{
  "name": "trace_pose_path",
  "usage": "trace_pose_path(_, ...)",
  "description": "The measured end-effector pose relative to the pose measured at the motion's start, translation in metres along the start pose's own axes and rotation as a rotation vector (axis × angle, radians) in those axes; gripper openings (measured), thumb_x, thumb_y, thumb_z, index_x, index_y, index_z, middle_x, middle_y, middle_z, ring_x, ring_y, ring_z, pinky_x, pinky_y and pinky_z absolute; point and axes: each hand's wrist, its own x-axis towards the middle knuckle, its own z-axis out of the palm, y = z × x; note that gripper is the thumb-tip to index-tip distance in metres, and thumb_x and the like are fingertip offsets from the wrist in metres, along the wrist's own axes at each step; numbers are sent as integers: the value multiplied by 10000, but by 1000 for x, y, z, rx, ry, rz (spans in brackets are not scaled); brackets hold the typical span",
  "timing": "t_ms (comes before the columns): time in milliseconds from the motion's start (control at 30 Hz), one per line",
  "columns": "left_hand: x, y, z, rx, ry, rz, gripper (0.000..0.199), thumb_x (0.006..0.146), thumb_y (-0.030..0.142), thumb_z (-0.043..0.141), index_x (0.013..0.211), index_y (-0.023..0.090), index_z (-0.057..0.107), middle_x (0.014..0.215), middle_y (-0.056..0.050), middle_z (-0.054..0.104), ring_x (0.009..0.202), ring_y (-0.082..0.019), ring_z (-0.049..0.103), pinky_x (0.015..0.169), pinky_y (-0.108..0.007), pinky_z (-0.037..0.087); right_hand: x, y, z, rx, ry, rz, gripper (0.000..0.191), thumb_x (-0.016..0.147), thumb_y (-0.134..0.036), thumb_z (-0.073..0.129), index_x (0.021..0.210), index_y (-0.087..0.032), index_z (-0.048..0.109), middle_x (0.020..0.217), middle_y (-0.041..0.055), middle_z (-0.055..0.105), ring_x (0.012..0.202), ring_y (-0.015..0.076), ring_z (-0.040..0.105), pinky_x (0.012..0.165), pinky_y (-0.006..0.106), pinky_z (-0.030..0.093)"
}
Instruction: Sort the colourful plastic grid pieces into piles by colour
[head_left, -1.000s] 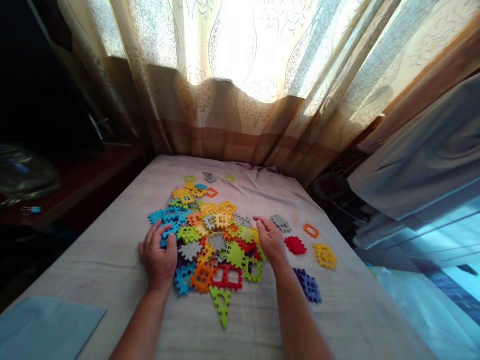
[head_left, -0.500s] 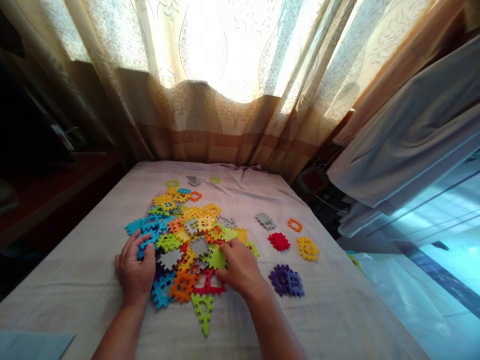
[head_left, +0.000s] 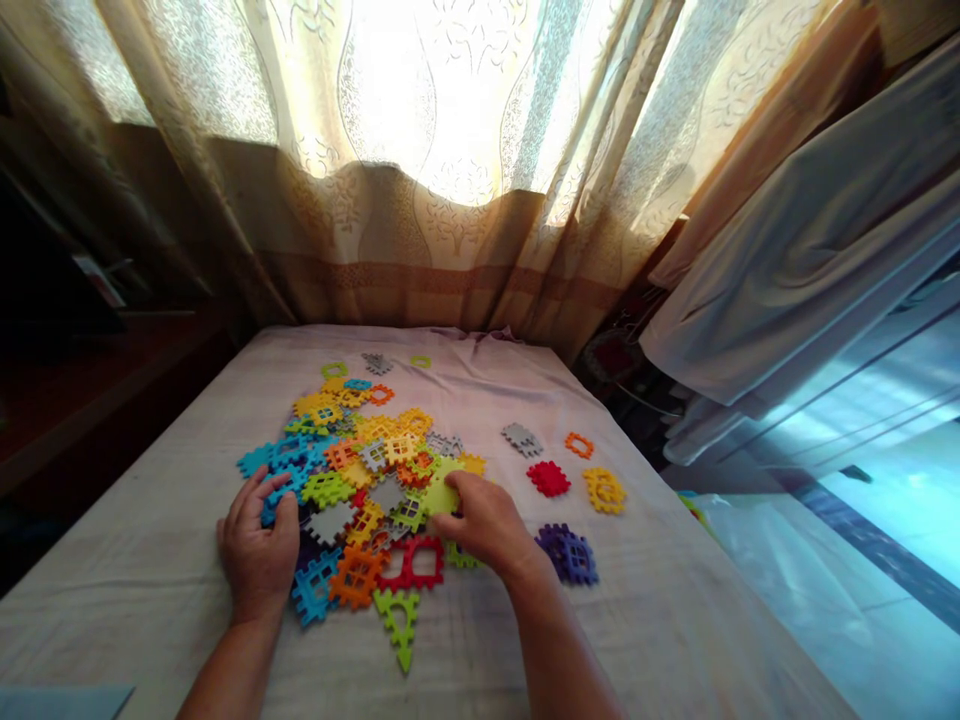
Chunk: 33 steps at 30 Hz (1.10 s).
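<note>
A heap of colourful plastic interlocking pieces with notched edges lies between my hands. My right hand (head_left: 484, 520) pinches a solid lime-green interlocking piece (head_left: 441, 490) at the heap's right side. Its fingertips are partly hidden. At the left edge, my left hand (head_left: 259, 545) rests with its fingers apart beside the blue pieces (head_left: 289, 457), holding nothing I can see. Near it lie a grey piece (head_left: 330, 522), a blue window piece (head_left: 315, 585) and an orange window piece (head_left: 358, 575). A red piece with two openings (head_left: 412, 563) and a green pointed piece (head_left: 397, 625) lie at the front.
Apart on the right of the cloth-covered surface (head_left: 480, 650) lie purple pieces (head_left: 568, 553), a red piece (head_left: 549, 478), yellow pieces (head_left: 604, 490), a grey piece (head_left: 521, 439) and an orange ring (head_left: 579, 445). Curtains (head_left: 390, 240) hang behind; clothes (head_left: 795, 240) hang right.
My right hand has tilted the lime-green piece up, and more of the red piece below now shows. My left hand stays beside the blue pieces. The whole view has shifted slightly.
</note>
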Motion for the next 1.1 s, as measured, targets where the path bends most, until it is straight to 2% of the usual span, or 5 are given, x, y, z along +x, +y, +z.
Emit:
trace_pose_path(267, 0, -2, 1, 11, -1, 4, 268, 843, 393, 494, 937, 200, 655, 1223, -145, 646, 1155, -315, 596, 1032, -504, 420, 19, 57, 3, -45, 239, 362, 452, 895, -368, 557, 1284, -139, 561, 1171, 145, 674, 1054, 239, 632, 890, 321, 437)
trace_pose_path(400, -1, -2, 1, 5, -2, 9, 266, 849, 389, 497, 938, 195, 656, 1224, -148, 645, 1159, -311, 596, 1033, -501, 420, 23, 68, 14, -64, 271, 368, 415, 882, -325, 572, 1261, -157, 582, 1233, 140, 643, 1089, 232, 618, 930, 328, 439)
trace_pose_path(633, -1, -1, 1, 9, -13, 4, 251, 855, 367, 499, 946, 193, 656, 1226, -153, 643, 1171, -305, 590, 1041, -497, 413, 19, 60, 7, -96, 304, 338, 341, 886, -203, 501, 1182, -229, 667, 1269, 95, 608, 1004, 202, 637, 852, 299, 463)
trace_pose_path(833, -2, -4, 2, -3, 0, 9, 232, 855, 357, 508, 938, 201, 658, 1219, -134, 648, 1171, -280, 593, 1041, -464, 417, 19, 43, 8, -150, 176, 322, 309, 915, -272, 456, 1090, -265, 710, 1048, 83, 693, 950, 216, 644, 770, 300, 458)
trace_pose_path(1100, -1, -3, 1, 0, -4, 7, 247, 858, 378, 501, 935, 206, 660, 1232, -136, 644, 1172, -296, 591, 1044, -477, 419, 20, 30, 19, -204, 169, 231, 278, 920, -282, 473, 1107, -227, 671, 1078, 94, 641, 1015, 220, 580, 798, 294, 430)
